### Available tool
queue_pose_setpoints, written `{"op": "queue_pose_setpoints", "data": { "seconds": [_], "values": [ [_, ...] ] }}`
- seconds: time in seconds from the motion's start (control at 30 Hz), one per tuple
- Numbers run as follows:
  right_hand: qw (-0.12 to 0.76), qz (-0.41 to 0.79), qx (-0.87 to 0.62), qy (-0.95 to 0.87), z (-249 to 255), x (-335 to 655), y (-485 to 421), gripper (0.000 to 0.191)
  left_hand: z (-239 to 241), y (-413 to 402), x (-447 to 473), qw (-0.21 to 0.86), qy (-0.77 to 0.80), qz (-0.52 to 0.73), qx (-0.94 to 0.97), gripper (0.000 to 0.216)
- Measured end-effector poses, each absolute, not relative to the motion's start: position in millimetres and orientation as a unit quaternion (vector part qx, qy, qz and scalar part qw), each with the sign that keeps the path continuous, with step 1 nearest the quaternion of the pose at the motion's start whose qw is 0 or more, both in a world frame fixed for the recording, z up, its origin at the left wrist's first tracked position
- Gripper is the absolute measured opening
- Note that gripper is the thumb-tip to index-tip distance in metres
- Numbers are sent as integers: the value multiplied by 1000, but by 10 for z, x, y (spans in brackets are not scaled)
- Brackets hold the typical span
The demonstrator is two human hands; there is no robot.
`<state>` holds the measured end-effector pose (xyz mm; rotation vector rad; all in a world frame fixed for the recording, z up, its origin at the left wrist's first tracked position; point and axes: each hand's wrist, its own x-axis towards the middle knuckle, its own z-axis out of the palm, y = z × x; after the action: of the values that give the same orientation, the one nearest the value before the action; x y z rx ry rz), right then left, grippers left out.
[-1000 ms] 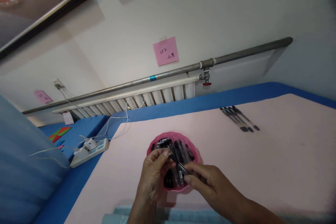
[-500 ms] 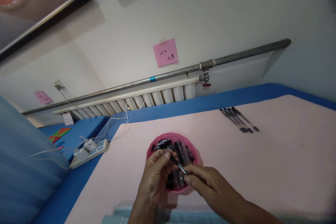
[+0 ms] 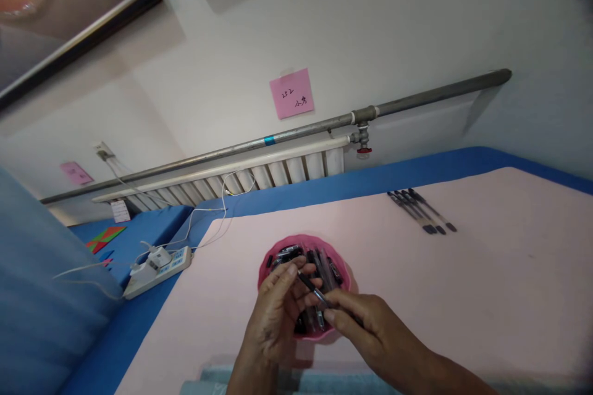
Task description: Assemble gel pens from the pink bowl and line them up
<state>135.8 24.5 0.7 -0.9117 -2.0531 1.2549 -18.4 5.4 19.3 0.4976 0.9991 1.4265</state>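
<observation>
The blue table (image 3: pixel 445 162) is carrying a pink sheet (image 3: pixel 491 278), and both are staying as they were a second ago. On the sheet, the pink bowl (image 3: pixel 302 239) is sitting just in front of the person, holding loose pens (image 3: pixel 327 268) beneath the hands. Farther back and to the right, a row of dark-capped pens (image 3: pixel 420 210) is lying well apart from the bowl, unchanged.

The right hand (image 3: pixel 364 321) is keeping its place, its thumb and fingers closing firmly around the barrel of one pen (image 3: pixel 308 282). The left hand (image 3: pixel 280 296) is showing the real change: its fingers, curling close about the pen's front end a second ago, are now spreading open, palm turning upward beside the tip. I cannot tell whether the thumb is touching it.

The pen is slanting over the bowl, its dark grip pointing toward the left thumb and standing out more clearly than a second ago. Judging from this, the right hand is doing most of the holding, while the left is easing its grip.
</observation>
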Motion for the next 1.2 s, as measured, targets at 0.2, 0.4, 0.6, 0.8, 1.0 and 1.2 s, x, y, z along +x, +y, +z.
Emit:
{"op": "queue_pose_setpoints", "data": {
  "seconds": [0.2,0.4,0.6,0.8,1.0,1.2],
  "values": [
    [277,462,-332,-774,-35,1361,248,25,168,64,-191,602,432,636,219,16],
    [282,459,-326,-776,-41,1344,260,26,192,53,-183,614,440,621,209,27],
    [267,479,-332,-767,4,1349,255,26,180,50,-184,597,433,630,243,16],
    [278,464,-335,-771,-16,1358,251,27,172,54,-181,602,449,627,208,25],
    [271,461,-339,-773,-47,1356,249,29,167,62,-213,600,438,625,241,20],
    [266,452,-353,-775,-73,1358,237,28,162,56,-197,582,465,622,241,18]
  ]
}}
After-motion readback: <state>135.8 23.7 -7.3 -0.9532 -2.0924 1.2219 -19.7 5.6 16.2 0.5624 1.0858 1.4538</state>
